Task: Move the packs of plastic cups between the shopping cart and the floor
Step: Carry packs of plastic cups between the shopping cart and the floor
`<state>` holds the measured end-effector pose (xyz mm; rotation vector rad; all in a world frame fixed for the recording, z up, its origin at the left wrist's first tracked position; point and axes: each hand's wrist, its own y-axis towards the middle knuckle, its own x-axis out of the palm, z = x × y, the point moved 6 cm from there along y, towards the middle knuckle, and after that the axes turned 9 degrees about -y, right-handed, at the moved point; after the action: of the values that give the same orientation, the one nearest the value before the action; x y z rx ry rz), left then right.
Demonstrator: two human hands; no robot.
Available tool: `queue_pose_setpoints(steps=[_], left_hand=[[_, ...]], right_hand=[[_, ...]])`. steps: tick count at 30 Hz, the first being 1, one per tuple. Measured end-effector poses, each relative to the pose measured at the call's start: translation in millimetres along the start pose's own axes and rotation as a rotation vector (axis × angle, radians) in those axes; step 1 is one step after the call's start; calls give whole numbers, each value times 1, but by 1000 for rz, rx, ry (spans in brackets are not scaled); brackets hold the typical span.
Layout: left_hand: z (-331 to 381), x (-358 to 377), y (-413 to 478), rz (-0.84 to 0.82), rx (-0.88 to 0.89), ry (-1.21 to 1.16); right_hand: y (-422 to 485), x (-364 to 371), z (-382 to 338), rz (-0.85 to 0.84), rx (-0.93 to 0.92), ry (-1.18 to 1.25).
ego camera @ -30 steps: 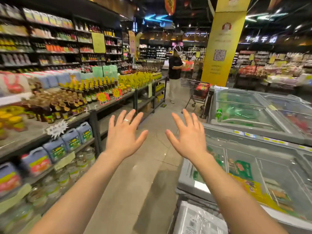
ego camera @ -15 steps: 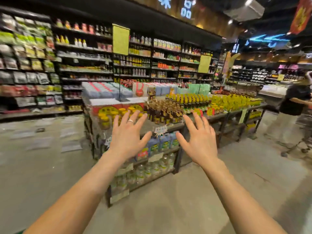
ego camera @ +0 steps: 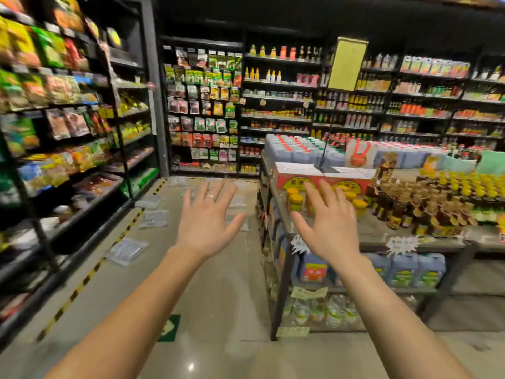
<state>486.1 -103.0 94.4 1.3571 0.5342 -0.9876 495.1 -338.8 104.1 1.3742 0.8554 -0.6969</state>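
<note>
Several clear packs of plastic cups lie scattered on the aisle floor: one [ego camera: 126, 251] near the left shelf, another [ego camera: 153, 218] farther along, more [ego camera: 149, 201] toward the back. My left hand [ego camera: 207, 218], with a ring on one finger, is held out in the air with fingers spread and holds nothing. My right hand [ego camera: 328, 224] is also outstretched with fingers spread and empty. Both hands are well above and apart from the packs. No shopping cart is in view.
Shelves of snack bags [ego camera: 54, 127] line the left side behind a yellow-black floor stripe [ego camera: 82, 283]. A display stand [ego camera: 355, 242] with bottles and jars fills the right. Back shelves [ego camera: 273, 105] close the aisle's end. A green arrow sticker [ego camera: 168, 328] marks the floor.
The view has swung far left, from freezers and a cart to the shelf aisle with packs on the floor. Both hands stay raised and spread, holding nothing.
</note>
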Motion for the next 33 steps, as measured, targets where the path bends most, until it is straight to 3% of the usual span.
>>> queue_pose_setpoints(steps=[13, 22, 33], left_hand=[[-133, 81, 135, -5, -200, 164], [-221, 106, 190, 13, -339, 210], [-377, 118, 236, 58, -426, 236]], right_hand=[[199, 155, -92, -50, -187, 212], [288, 219, -162, -92, -333, 355], [380, 294, -307, -91, -446, 390]])
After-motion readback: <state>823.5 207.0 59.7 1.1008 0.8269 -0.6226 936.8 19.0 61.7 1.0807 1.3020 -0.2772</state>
